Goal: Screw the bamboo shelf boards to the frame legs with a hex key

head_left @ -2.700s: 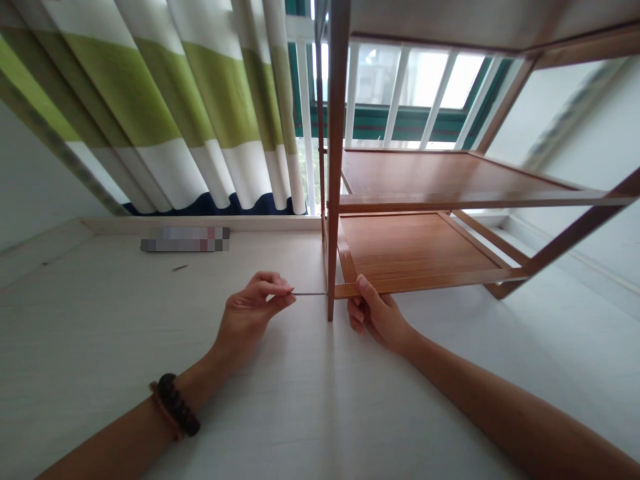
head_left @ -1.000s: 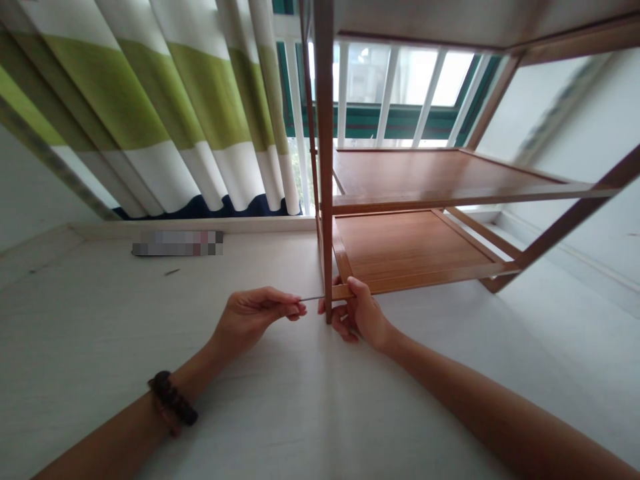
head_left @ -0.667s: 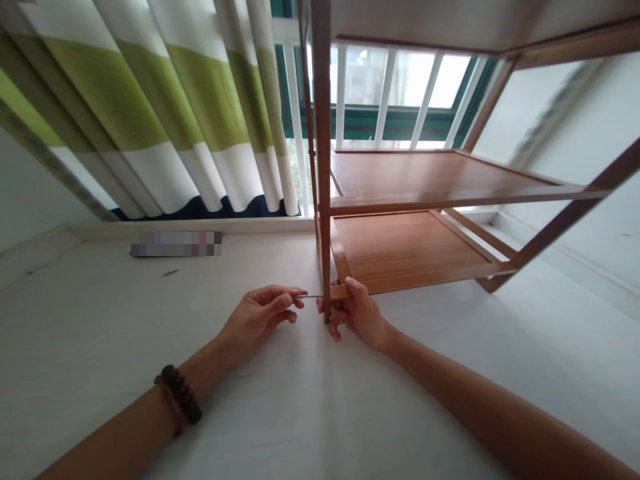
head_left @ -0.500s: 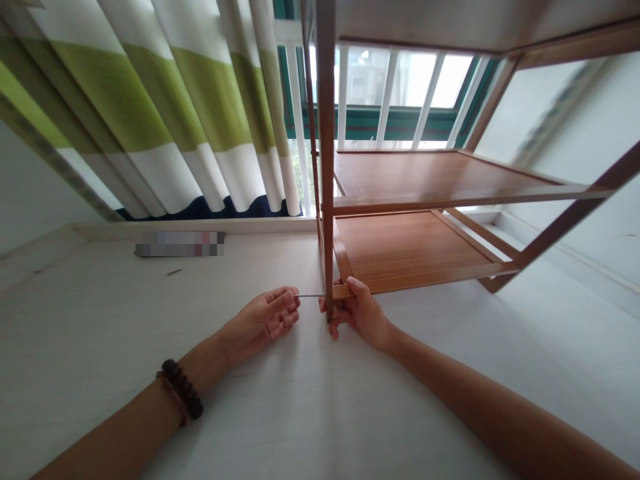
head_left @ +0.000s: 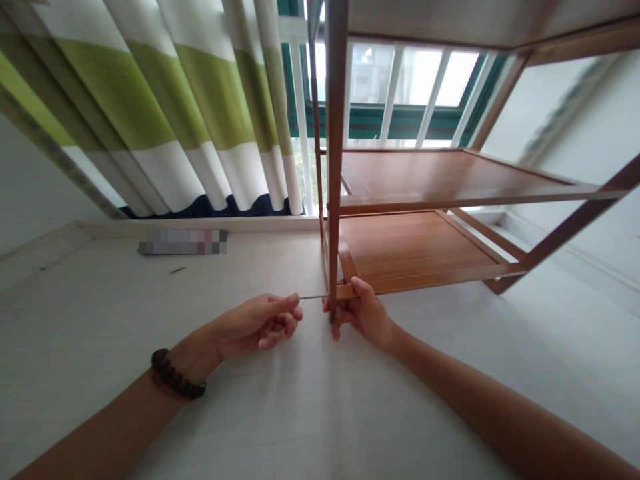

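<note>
A thin metal rod (head_left: pixel 313 297), which looks like a hex key, is pinched between the thumb and fingers of my left hand (head_left: pixel 265 321). It runs level to the foot of the wooden front-left leg (head_left: pixel 337 200), and its far tip is hidden there. My right hand (head_left: pixel 371 315) is wrapped round the corner of the brown wooden shelf unit, thumb on the lower rail (head_left: pixel 400 283). Some of its fingers pass behind the leg and show on the left side. The lowest shelf board (head_left: pixel 415 243) lies just beyond that hand.
Higher shelf boards (head_left: pixel 450 170) stand above on the right. A striped curtain (head_left: pixel 165 113) hangs at the back left, beside a barred window (head_left: pixel 400 93). On the pale floor (head_left: pixel 90 347) lie a pixelated flat packet (head_left: pixel 183 242) and a small thin piece (head_left: pixel 177 270).
My left hand has turned at the wrist, its fingers rolling round the rod. My right hand keeps its hold on the shelf corner. The whole view has shifted slightly.
</note>
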`<state>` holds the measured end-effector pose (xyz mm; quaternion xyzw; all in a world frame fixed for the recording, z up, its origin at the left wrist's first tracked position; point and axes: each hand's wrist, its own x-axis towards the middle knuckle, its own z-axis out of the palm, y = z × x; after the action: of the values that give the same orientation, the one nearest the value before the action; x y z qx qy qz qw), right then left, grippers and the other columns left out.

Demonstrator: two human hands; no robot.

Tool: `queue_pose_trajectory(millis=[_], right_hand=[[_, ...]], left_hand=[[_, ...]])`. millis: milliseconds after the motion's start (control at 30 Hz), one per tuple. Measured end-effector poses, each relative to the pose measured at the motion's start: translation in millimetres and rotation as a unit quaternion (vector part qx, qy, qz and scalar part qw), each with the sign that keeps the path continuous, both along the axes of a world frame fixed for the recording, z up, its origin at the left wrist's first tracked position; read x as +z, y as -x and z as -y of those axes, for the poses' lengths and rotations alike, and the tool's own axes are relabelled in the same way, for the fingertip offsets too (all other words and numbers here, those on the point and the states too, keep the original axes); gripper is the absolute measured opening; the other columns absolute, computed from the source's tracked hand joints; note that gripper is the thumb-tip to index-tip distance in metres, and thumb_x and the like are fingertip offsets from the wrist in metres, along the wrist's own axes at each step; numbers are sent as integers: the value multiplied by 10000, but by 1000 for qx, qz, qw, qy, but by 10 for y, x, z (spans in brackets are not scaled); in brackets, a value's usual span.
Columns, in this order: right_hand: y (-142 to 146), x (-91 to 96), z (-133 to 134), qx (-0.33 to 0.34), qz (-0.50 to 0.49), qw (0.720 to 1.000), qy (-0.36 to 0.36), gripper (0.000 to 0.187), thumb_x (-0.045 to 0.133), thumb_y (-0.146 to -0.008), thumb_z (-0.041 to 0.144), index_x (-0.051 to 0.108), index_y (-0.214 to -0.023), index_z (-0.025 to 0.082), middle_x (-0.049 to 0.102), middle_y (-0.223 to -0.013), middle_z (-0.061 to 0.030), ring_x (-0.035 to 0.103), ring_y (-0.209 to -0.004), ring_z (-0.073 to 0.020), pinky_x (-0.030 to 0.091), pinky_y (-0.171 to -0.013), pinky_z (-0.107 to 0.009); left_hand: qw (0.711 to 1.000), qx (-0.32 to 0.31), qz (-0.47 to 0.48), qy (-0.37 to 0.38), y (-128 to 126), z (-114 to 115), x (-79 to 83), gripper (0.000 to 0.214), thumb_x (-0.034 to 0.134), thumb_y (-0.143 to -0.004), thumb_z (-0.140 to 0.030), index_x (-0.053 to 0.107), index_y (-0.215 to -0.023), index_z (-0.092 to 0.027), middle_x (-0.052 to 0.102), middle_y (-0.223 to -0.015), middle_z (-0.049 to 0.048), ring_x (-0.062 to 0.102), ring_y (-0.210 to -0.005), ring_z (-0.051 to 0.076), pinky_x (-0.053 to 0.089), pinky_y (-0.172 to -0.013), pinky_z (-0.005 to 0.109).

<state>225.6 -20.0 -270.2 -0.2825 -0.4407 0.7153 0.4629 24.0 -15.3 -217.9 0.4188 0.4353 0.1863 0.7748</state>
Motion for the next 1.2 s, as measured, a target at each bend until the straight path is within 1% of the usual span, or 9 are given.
queue_pose_trajectory(millis=[233,400,467,567,667,733,833,1067,1200], right_hand=[[-7,4,10,-5,1,1000,-3,441,331,-775,574,496,-769,165,458,-511,16,393,-401,-97,463,-423,-285],[-9,1,16,-17,0,1000,0,428,332,-781,566,498,-813,172,527,-600,-3,410,-402,-92,450,-420,-273],[-10,-3,13,-16,10,1000,4,459,332,-773,580,519,-787,161,505,-566,-1,417,-406,-96,444,-423,-266],[-9,-12,7,-15,22,1000,4,508,312,-775,599,544,-738,148,449,-498,9,420,-410,-103,443,-436,-263],[-6,-27,1,-21,32,999,1,538,300,-774,617,556,-722,147,413,-465,21,417,-408,-102,440,-440,-257],[-5,-44,-2,-22,35,999,-2,551,296,-774,625,562,-724,145,403,-457,26,414,-405,-100,436,-437,-253],[-5,-72,-9,-24,32,999,-13,558,282,-785,624,561,-732,143,395,-452,29,418,-406,-100,434,-434,-248],[-1,-73,-10,-26,21,999,-19,520,271,-804,607,532,-769,158,455,-490,19,422,-409,-96,445,-435,-251],[3,-63,-5,-22,17,999,-19,512,272,-805,604,517,-751,159,495,-526,6,422,-413,-92,448,-432,-255]], left_hand=[[996,-13,75,41,-23,-5,48,235,589,-752,-323,508,-623,-144,320,-489,-50,312,-427,46,183,-302,102],[977,5,-21,-210,-76,50,72,225,539,-785,-348,476,-651,-178,380,-554,-36,328,-444,64,266,-353,156],[918,21,-104,-382,-70,69,52,190,553,-775,-339,525,-676,-180,431,-577,-19,361,-460,73,305,-402,182],[782,38,-190,-593,-38,73,-13,86,601,-740,-265,609,-723,-181,506,-630,10,414,-527,89,336,-513,204],[677,21,-256,-690,-17,76,-104,76,572,-758,-246,625,-767,-192,542,-655,19,423,-535,95,317,-537,217],[647,25,-293,-703,-33,105,-154,111,520,-793,-273,595,-792,-191,555,-666,18,438,-532,102,307,-528,223],[688,37,-328,-647,-113,202,-162,184,396,-857,-327,503,-802,-188,485,-569,-22,404,-470,103,280,-498,232],[946,67,-49,-315,-354,328,-66,452,63,-838,-575,251,-644,-213,191,-503,-75,144,-428,80,137,-404,207],[967,74,3,-243,-373,289,-127,348,244,-867,-454,229,-617,-212,188,-490,-78,149,-422,73,137,-393,198]])
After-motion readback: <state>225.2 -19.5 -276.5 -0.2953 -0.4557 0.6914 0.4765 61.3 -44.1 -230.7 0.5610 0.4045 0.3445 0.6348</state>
